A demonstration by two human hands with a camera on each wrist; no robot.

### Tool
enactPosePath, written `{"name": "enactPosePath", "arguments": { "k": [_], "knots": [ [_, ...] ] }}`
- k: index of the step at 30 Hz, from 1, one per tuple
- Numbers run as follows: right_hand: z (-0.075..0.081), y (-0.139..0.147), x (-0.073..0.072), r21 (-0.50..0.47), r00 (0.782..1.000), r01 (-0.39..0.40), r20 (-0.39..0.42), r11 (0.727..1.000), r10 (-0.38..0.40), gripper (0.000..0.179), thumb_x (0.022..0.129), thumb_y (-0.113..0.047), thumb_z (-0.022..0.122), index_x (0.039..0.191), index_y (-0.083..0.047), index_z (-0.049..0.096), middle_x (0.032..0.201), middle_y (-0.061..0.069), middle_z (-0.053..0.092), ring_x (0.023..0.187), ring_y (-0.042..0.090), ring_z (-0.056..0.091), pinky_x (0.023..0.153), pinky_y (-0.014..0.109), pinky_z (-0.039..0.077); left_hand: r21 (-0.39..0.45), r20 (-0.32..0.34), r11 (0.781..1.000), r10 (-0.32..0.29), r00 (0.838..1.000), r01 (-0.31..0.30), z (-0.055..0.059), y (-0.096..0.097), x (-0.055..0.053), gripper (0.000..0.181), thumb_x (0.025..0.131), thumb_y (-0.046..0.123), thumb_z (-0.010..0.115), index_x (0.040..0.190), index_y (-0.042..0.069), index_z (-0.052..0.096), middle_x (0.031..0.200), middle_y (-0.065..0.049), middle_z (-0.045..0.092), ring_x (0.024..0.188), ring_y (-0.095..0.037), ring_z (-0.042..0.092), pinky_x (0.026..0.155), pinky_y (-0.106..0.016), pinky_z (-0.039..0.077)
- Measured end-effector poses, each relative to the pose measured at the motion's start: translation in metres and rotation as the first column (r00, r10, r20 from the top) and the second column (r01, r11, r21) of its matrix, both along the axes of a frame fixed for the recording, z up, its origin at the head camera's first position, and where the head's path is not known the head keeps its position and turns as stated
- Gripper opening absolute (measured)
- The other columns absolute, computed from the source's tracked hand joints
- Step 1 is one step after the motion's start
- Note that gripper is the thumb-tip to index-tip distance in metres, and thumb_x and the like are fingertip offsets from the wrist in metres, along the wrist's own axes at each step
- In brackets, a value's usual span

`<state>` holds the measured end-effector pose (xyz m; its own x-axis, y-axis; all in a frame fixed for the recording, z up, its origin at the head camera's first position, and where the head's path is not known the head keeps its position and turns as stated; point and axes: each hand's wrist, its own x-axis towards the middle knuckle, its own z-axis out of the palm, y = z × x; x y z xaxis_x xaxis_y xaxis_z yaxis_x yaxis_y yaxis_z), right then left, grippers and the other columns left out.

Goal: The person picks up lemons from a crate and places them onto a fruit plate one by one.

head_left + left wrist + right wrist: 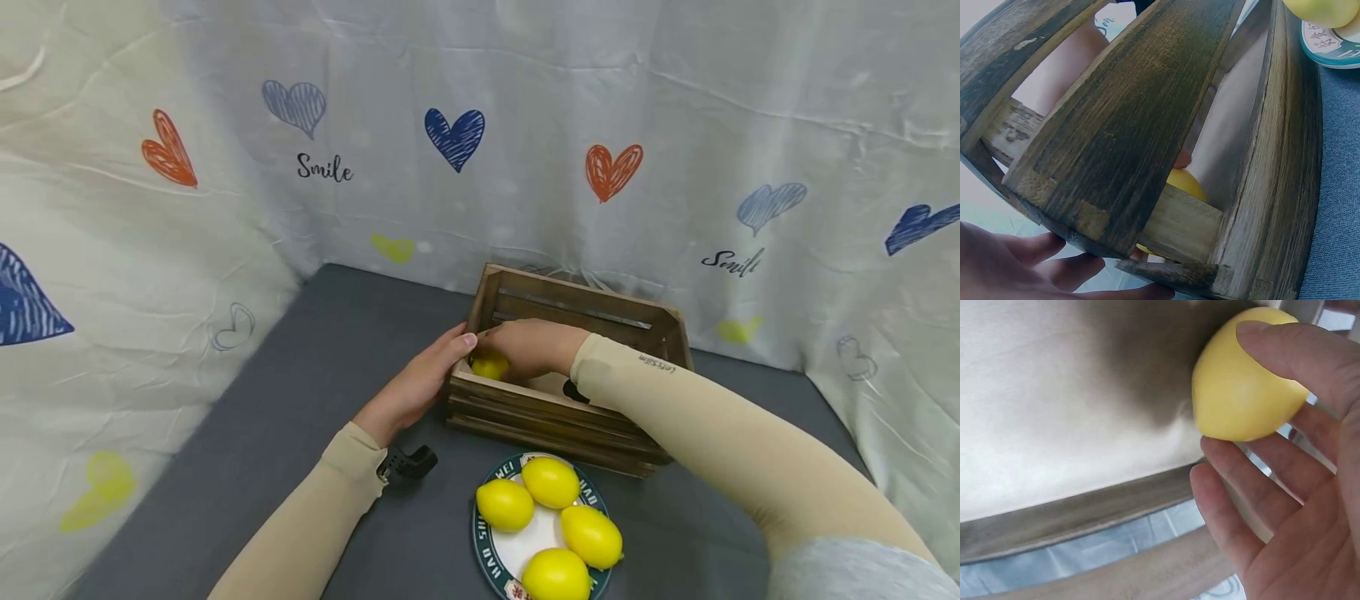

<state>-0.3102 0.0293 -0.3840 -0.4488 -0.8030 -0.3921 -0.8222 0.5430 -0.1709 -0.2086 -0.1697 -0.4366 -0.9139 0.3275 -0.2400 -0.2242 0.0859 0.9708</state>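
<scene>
A slatted wooden crate (551, 425) stands near the back of the grey tabletop. My right hand (534, 346) reaches down into its left end and holds a yellow lemon (1241, 394), the thumb on one side and fingertips against the other. In the right wrist view the lemon is close to the pale bottom of the crate. Against the crate's left end rests my left hand (420, 379), its thumb at the rim. Its fingers (1069, 272) lie spread and fairly straight along the outer wood in the left wrist view.
In front of the crate, a round plate (482, 533) with a dark green lettered rim bears several lemons (555, 575). A white curtain (525, 75) printed with hearts hangs behind and beside the grey table (292, 400). Black straps with cameras (412, 462) sit at the wrists.
</scene>
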Motion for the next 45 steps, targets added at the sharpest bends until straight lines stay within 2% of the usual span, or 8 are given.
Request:
{"name": "enactPosePath", "arguments": {
  "k": [6, 12, 20, 25, 30, 37, 41, 45],
  "knots": [
    [-0.003, 0.008, 0.004, 0.021, 1.0, 0.013, 0.01, 1.0, -0.013, 0.055, 0.099, -0.017, 0.08, 0.151, -0.014, 0.063, 0.142, 0.004, 0.071, 0.123, 0.023, 0.07, 0.112, 0.044, 0.056, -0.015, -0.005, 1.0, -0.006, 1.0, 0.006, -0.002, 0.007, 0.0, 0.087, 0.107, 0.07, 0.047, 0.176, 0.031, 0.009, 0.183, -0.003, 0.011, 0.17, -0.031, 0.015, 0.134, -0.066, 0.019],
    [0.002, 0.017, 0.007, 0.036, 0.999, 0.028, 0.013, 0.999, -0.029, 0.05, 0.097, -0.02, 0.083, 0.144, -0.013, 0.068, 0.132, 0.005, 0.075, 0.109, 0.02, 0.071, 0.103, 0.04, 0.06, -0.033, -0.004, 0.999, -0.009, 1.0, 0.009, -0.005, 0.012, 0.0, 0.087, 0.106, 0.072, 0.048, 0.175, 0.034, 0.011, 0.183, -0.001, 0.01, 0.17, -0.029, 0.012, 0.135, -0.065, 0.017],
    [0.036, 0.042, 0.017, -0.051, 0.995, 0.085, -0.052, 0.995, -0.087, 0.052, 0.095, -0.031, 0.085, 0.143, -0.016, 0.069, 0.132, 0.004, 0.076, 0.11, 0.022, 0.071, 0.104, 0.044, 0.059, -0.038, 0.009, 0.999, -0.002, 1.0, 0.002, -0.003, 0.006, -0.001, 0.09, 0.104, 0.074, 0.05, 0.175, 0.035, 0.009, 0.184, 0.0, 0.007, 0.171, -0.031, 0.01, 0.133, -0.069, 0.015],
    [0.06, 0.058, 0.028, -0.084, 0.986, 0.144, -0.075, 0.986, -0.151, 0.053, 0.093, -0.03, 0.087, 0.141, -0.018, 0.07, 0.132, 0.002, 0.075, 0.111, 0.022, 0.069, 0.105, 0.045, 0.059, -0.04, -0.006, 0.999, 0.003, 1.0, -0.004, -0.004, 0.0, -0.004, 0.09, 0.105, 0.073, 0.048, 0.176, 0.033, 0.008, 0.184, -0.001, 0.006, 0.171, -0.031, 0.008, 0.134, -0.068, 0.014],
    [0.082, 0.078, 0.051, -0.11, 0.971, 0.207, -0.102, 0.972, -0.218, 0.056, 0.09, -0.03, 0.091, 0.141, -0.019, 0.07, 0.134, 0.001, 0.074, 0.112, 0.022, 0.069, 0.105, 0.046, 0.058, -0.029, -0.011, 1.0, -0.001, 1.0, 0.001, -0.003, 0.001, -0.005, 0.088, 0.108, 0.07, 0.045, 0.176, 0.032, 0.006, 0.184, -0.004, 0.004, 0.17, -0.033, 0.009, 0.134, -0.068, 0.015],
    [0.111, 0.094, 0.087, -0.149, 0.951, 0.254, -0.14, 0.956, -0.274, 0.058, 0.089, -0.03, 0.091, 0.143, -0.021, 0.068, 0.135, -0.002, 0.072, 0.11, 0.021, 0.068, 0.101, 0.045, 0.059, -0.039, -0.005, 0.999, -0.004, 1.0, 0.003, -0.004, -0.004, -0.006, 0.089, 0.108, 0.072, 0.043, 0.176, 0.031, 0.003, 0.184, -0.006, 0.001, 0.17, -0.037, 0.009, 0.132, -0.072, 0.016],
    [0.122, 0.103, 0.107, -0.184, 0.946, 0.252, -0.162, 0.95, -0.282, 0.058, 0.09, -0.032, 0.09, 0.143, -0.022, 0.068, 0.135, -0.004, 0.071, 0.11, 0.019, 0.069, 0.099, 0.044, 0.059, -0.031, -0.008, 0.999, -0.008, 1.0, 0.008, -0.005, -0.004, -0.007, 0.089, 0.108, 0.071, 0.042, 0.176, 0.031, 0.002, 0.184, -0.006, 0.001, 0.17, -0.038, 0.01, 0.133, -0.071, 0.015],
    [0.125, 0.11, 0.13, -0.209, 0.946, 0.224, -0.188, 0.952, -0.264, 0.061, 0.088, -0.034, 0.092, 0.143, -0.022, 0.068, 0.136, -0.005, 0.071, 0.111, 0.016, 0.07, 0.098, 0.043, 0.061, -0.038, -0.009, 0.999, -0.015, 1.0, 0.015, -0.005, -0.001, -0.007, 0.089, 0.108, 0.072, 0.042, 0.176, 0.031, 0.001, 0.185, -0.006, -0.001, 0.17, -0.037, 0.007, 0.132, -0.072, 0.014]
  ]
}}
